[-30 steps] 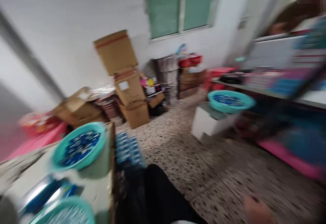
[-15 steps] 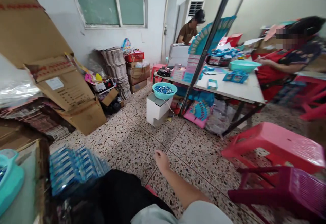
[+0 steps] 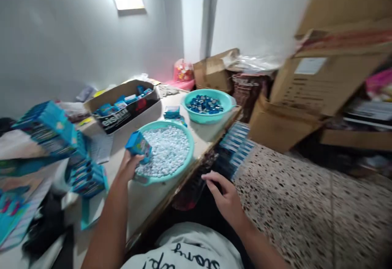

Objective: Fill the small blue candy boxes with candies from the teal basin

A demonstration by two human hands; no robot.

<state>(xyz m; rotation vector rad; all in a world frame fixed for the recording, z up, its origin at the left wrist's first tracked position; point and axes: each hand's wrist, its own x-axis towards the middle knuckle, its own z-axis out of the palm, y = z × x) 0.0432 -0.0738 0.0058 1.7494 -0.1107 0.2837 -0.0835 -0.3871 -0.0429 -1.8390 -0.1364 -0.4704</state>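
Observation:
My left hand point(image 3: 130, 166) grips a small blue printed box point(image 3: 138, 144) over the near left rim of a turquoise basin point(image 3: 192, 146). Small white pellets point(image 3: 167, 150) fill that basin. Off the table's edge, above my lap, is my right hand point(image 3: 225, 197), thumb and fingertips brought together in a pinch. Whatever it may hold is too small to make out. Beyond the first basin stands a second turquoise basin point(image 3: 210, 118) with shiny dark blue pieces in it. Between the two basins lie a few small blue packets point(image 3: 172, 113).
An open carton point(image 3: 122, 116) of blue packets stands at the back of the table point(image 3: 143, 201). Blue boxes point(image 3: 87, 175) are stacked on the left. Blue packs point(image 3: 237, 142) sit beside the table, right of its edge. Large cardboard boxes point(image 3: 315, 85) stand on the right.
My view has swung left from the room and a co-workers' table to my own table. My left hand has come into view with the blue box. My right hand still hangs over the floor side.

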